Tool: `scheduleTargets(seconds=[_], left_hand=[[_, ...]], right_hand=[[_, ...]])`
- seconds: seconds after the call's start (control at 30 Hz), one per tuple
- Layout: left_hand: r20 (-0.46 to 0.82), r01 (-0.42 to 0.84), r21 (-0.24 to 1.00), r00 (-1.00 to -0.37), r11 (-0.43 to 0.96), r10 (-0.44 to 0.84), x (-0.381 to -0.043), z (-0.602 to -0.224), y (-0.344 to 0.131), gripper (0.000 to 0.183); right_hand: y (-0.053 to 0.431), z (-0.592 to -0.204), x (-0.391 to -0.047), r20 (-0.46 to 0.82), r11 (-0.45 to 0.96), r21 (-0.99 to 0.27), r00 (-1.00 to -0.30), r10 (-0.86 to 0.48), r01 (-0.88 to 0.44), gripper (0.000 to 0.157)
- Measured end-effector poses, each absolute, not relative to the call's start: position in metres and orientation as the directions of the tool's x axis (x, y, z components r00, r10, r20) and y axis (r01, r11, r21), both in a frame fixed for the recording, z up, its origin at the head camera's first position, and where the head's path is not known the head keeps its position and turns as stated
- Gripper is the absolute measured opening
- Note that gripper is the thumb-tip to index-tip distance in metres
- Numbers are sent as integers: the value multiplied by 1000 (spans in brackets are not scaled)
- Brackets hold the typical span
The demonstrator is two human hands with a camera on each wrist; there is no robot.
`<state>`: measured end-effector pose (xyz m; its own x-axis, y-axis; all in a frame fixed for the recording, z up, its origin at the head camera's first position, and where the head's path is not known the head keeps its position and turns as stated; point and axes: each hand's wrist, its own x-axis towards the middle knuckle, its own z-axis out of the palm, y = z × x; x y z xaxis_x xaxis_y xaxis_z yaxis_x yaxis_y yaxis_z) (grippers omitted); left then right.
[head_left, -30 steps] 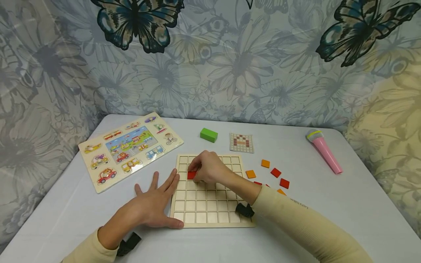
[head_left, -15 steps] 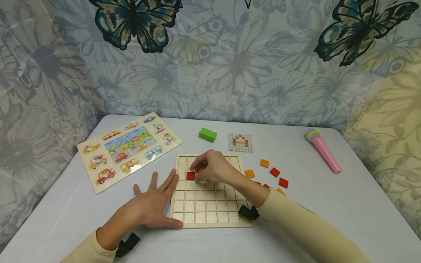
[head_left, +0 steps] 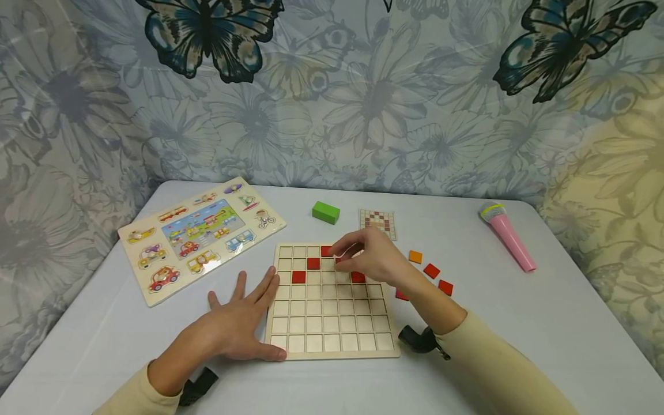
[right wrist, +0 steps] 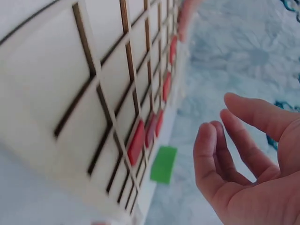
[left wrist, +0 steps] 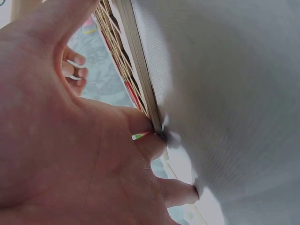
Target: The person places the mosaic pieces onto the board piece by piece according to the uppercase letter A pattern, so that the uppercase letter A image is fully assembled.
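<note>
A wooden grid board [head_left: 313, 325] lies flat on the white table. Several red square tiles [head_left: 298, 277] sit in cells of its far rows. My left hand [head_left: 241, 323] lies with fingers spread against the board's left edge, its thumb at the near left corner. In the left wrist view, fingertips [left wrist: 152, 145] touch the board's side. Above the far right part of the board hovers my right hand [head_left: 370, 256], partly covering a tile. The right wrist view shows its thumb and fingers loosely bent and apart, with nothing between them.
Loose red tiles [head_left: 432, 270] and an orange tile [head_left: 415, 256] lie right of the board. Behind it are a green block [head_left: 325, 212] and a pattern card [head_left: 377, 219]. A vehicle puzzle board [head_left: 202, 239] lies left, a pink toy microphone [head_left: 510, 239] right.
My right hand has let go of a red tile in the third row and moved right, uncovering more red tiles on the board. The left hand stays in place.
</note>
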<state>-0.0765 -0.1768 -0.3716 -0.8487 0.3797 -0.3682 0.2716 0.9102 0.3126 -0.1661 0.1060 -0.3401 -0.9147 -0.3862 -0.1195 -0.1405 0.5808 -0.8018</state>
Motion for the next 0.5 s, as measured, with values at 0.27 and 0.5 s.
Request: scheduleTargets(seconds=[0.27,0.5], left_hand=[[-373,260,316,-850,912,372,-77,-372,-177,139],[-375,263,313,-848,913,374,-78,-372,-177,139]], right_hand=[[146,-333,-165,-109,564,-821,-946,-305,-87,28],[180,-325,-161,-145,608,-794,-970,-195,-4,33]])
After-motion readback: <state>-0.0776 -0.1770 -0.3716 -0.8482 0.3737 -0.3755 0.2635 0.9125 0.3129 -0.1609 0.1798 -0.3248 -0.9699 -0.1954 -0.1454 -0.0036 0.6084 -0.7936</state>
